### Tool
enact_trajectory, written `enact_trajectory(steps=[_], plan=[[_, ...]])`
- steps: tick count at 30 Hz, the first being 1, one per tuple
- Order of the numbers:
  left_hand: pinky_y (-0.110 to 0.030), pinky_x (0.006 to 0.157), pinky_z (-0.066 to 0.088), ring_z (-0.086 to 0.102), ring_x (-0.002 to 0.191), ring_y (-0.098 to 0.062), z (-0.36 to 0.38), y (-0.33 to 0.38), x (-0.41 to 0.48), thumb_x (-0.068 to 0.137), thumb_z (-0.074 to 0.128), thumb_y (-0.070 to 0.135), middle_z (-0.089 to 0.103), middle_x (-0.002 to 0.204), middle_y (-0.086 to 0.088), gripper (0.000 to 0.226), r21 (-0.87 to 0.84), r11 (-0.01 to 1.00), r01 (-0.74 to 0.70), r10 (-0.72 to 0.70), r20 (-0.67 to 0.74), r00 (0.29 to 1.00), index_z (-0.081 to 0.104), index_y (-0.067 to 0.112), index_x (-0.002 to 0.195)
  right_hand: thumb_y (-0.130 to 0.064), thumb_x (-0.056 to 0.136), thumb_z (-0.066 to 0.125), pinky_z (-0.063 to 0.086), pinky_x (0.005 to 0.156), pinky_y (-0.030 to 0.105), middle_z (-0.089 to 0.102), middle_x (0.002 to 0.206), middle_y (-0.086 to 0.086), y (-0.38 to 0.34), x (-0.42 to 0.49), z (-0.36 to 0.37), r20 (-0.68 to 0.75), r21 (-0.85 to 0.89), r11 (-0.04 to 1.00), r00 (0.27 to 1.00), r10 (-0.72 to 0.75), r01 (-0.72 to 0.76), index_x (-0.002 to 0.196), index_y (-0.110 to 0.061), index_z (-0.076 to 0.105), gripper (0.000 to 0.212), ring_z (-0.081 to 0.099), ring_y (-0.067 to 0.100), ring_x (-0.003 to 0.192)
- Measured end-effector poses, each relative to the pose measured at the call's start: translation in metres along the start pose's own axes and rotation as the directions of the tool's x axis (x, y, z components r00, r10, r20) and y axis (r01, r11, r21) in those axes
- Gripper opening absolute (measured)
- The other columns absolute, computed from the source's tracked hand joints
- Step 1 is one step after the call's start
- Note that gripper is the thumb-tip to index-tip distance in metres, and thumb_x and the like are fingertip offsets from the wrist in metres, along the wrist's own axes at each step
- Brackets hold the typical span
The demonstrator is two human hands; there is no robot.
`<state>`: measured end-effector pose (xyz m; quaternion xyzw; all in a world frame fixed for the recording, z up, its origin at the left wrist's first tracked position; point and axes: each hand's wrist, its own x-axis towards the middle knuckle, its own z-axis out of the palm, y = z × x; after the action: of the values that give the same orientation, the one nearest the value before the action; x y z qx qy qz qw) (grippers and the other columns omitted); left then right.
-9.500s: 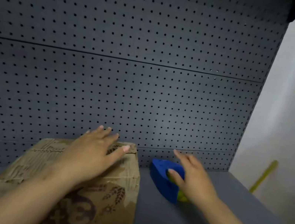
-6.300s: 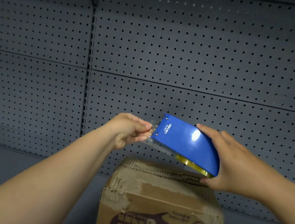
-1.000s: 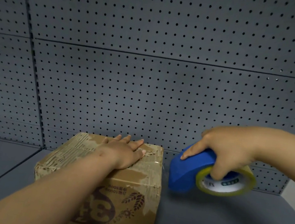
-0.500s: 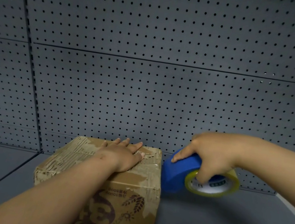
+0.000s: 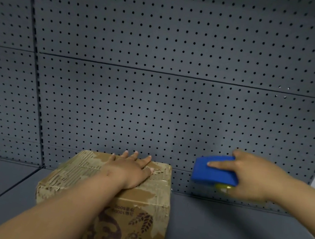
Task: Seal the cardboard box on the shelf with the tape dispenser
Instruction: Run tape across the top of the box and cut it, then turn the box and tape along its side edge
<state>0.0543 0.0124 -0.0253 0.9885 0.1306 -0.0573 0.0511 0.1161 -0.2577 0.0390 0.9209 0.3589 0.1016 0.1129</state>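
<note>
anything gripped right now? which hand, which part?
Right hand grips the tape dispenser at its rear end, index finger along the blue side. Left hand holds nothing; it lies flat on the box top.

Left hand (image 5: 130,170) lies palm down, flat, fingers spread and pointing away, forearm reaching in from lower left. Right hand (image 5: 251,175) is raised at the right, closed in a grip, index finger (image 5: 220,165) stretched straight leftward, forearm entering from the right edge.
</note>
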Motion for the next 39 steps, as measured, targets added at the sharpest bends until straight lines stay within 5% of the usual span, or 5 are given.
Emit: enact_trajectory(steps=[7, 18, 23, 29, 39], plan=[[-0.025, 0.115, 0.004, 0.028, 0.142, -0.01, -0.01, 0.01, -0.024, 0.096, 0.029, 0.046, 0.035, 0.152, 0.009, 0.047, 0.197, 0.92, -0.338, 0.391, -0.466, 0.793, 0.041, 0.032, 0.139, -0.058, 0.075, 0.054, 0.029, 0.053, 0.019, 0.029, 0.08, -0.013, 0.017, 0.009, -0.007, -0.214, 0.234, 0.97, 0.97, 0.112, -0.06, 0.131, -0.06, 0.021, 0.065, 0.035, 0.002, 0.067], [-0.038, 0.12, 0.004, 0.036, 0.133, -0.016, -0.008, 0.045, -0.031, 0.096, 0.023, 0.046, 0.057, 0.129, -0.001, 0.052, 0.31, 0.765, -0.564, 0.604, -0.043, 0.796, 0.061, 0.016, 0.115, -0.059, 0.068, 0.055, 0.037, 0.063, 0.025, 0.029, 0.08, -0.013, 0.003, 0.016, -0.01, -0.399, 0.381, 0.924, 0.907, 0.135, 0.03, 0.131, -0.056, 0.025, 0.071, 0.038, 0.008, 0.071], [-0.027, 0.115, 0.014, 0.027, 0.138, -0.004, -0.016, 0.034, -0.037, 0.095, 0.017, 0.053, 0.044, 0.145, 0.012, 0.058, -0.254, 0.815, -0.52, 0.496, -0.157, 0.854, 0.061, 0.027, 0.122, -0.061, 0.063, 0.054, 0.032, 0.061, 0.016, 0.029, 0.08, -0.012, -0.014, 0.02, -0.026, -0.476, 0.439, 0.894, 0.868, 0.144, 0.092, 0.129, -0.059, 0.024, 0.072, 0.038, 0.002, 0.071], [-0.035, 0.096, 0.043, 0.058, 0.114, -0.023, -0.081, -0.026, -0.002, 0.093, 0.045, 0.042, 0.064, 0.115, -0.006, 0.037, -0.965, 0.219, -0.143, -0.063, -0.16, 0.985, 0.062, 0.013, 0.108, -0.06, 0.062, 0.056, 0.032, 0.064, 0.014, 0.032, 0.082, -0.012, -0.056, 0.032, -0.054, -0.568, 0.453, 0.881, 0.806, 0.167, 0.138, 0.122, -0.064, 0.022, 0.069, 0.039, 0.0, 0.076], [-0.023, 0.064, 0.057, 0.066, 0.081, -0.018, -0.136, -0.108, 0.024, 0.095, 0.047, 0.019, 0.069, 0.087, -0.009, 0.019, -0.989, -0.135, -0.057, 0.311, -0.097, 0.945, 0.062, 0.009, 0.09, -0.062, 0.063, 0.061, 0.032, 0.065, 0.011, 0.034, 0.085, -0.012, -0.162, 0.058, -0.083, -0.602, 0.495, 0.867, 0.741, 0.297, 0.054, 0.116, -0.071, 0.02, 0.068, 0.04, -0.002, 0.083]])
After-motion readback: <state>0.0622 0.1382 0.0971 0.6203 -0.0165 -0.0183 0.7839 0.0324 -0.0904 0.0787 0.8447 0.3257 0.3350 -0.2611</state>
